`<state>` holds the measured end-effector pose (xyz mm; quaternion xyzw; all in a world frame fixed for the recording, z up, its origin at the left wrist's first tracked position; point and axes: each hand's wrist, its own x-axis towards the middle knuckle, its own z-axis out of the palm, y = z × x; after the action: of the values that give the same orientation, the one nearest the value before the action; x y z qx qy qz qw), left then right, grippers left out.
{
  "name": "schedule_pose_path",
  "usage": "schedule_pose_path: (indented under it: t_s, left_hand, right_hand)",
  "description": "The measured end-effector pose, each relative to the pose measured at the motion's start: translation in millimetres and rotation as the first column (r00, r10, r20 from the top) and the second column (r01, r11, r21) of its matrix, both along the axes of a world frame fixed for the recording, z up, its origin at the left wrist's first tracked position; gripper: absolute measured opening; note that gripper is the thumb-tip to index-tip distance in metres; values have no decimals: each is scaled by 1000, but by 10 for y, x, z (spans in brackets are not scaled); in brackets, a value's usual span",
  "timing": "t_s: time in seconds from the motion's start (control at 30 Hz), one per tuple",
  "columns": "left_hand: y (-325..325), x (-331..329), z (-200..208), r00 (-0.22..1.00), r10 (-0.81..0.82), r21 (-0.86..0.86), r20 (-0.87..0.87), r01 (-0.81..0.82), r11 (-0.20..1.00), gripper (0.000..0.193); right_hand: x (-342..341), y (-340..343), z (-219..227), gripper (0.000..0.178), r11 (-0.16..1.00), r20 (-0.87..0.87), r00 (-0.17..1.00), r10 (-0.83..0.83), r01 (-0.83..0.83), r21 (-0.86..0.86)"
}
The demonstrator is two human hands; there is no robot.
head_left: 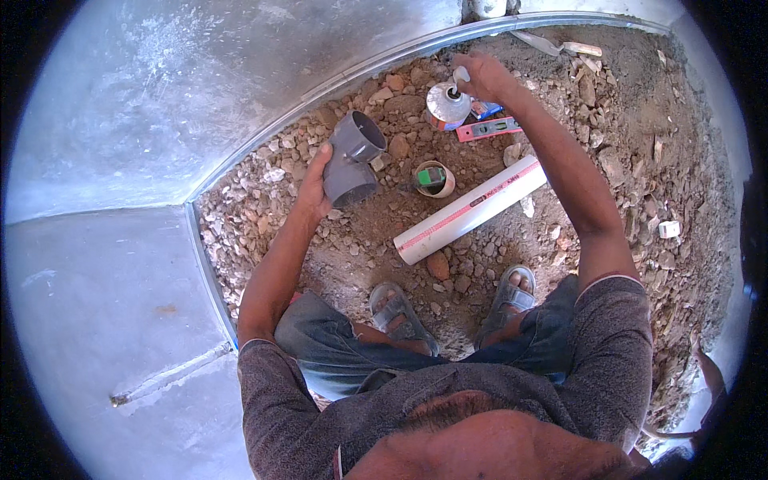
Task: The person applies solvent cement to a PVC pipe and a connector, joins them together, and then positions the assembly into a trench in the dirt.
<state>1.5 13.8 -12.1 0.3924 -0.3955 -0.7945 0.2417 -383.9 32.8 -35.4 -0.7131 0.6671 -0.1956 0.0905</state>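
Fitting point(350, 164), grey and branched, is held above the rubble, left of centre, with one round opening turned upward and the side branch facing right. The left hand point(317, 182) grips it from its left side, the thumb lying along the outer wall. The right hand point(486, 78) is closed, its fingers pinching a small pale piece point(461, 74) just above the mouth of a round can point(445, 109); whether this piece touches the mouth cannot be told. Just beside the can lie a blue packet point(486, 110), partly hidden, and a pink-red level point(483, 129), its right end near the forearm. Nearer the body, a short cup-like ring point(449, 181) holds a green-and-black tape measure point(430, 176). Right of the ring, a white pipe point(470, 212) with a red printed stripe lies aslant, its right end rising toward the right forearm. Below stand two feet in grey sandals point(402, 316), set apart. A trowel point(538, 42) lies at the far edge of the rubble point(352, 248), which a smooth grey slab point(104, 280) borders at left.
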Motion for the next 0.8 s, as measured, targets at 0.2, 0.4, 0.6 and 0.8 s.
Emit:
schedule_pose_path:
  t_s: [0.2,0.4,0.6,0.8]
  left_hand:
    - [-37,109,-98,998,58,33,40,-60,998,64]
    - [37,0,-52,998,15,12,55,-16,1000,63]
    - [80,64,11,999,27,-2,32,-27,1000,61]
    - [28,-26,48,996,79,80,-31,-77,994,62]
  right_hand:
    - [217,-146,-515,43,995,-110,992,61,-52,86]
    - [204,-110,-1040,47,998,-252,967,48,-34,58]
    - [611,111,-681,62,977,-310,949,49,-109,-180]
    - [1176,509,-412,76,754,-49,861,507,-415,510]
